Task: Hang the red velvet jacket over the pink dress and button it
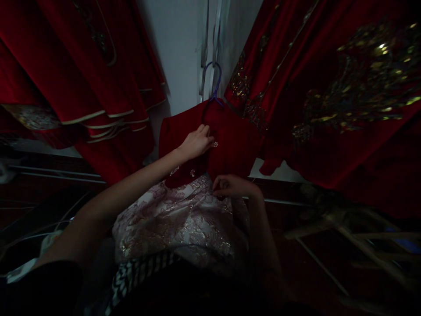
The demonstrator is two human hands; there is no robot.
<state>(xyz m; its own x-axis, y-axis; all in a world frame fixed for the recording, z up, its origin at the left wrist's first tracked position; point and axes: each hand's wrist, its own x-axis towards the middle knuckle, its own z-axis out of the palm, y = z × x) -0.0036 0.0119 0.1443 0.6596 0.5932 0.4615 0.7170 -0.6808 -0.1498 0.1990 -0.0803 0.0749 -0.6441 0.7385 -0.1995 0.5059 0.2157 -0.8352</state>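
A short red jacket (233,145) hangs on a purple hanger (219,79) in front of me, over a pale pink brocade skirt (184,219) with metallic threads. On the jacket's front, my left hand (198,142) is closed, its fingers pinching at the cloth beside a sparkling button (215,144). Lower down, my right hand (235,186) has its fingers curled together near the jacket's hem; what they grip is too dark to make out. Another jewelled button (192,173) shows below my left wrist.
Red garments with pale piping (108,116) hang at the left. A red garment with gold sequins (358,87) hangs at the right. Behind the hanger are pale cabinet doors with metal handles (203,81). Dim wooden bars (362,245) stand at lower right.
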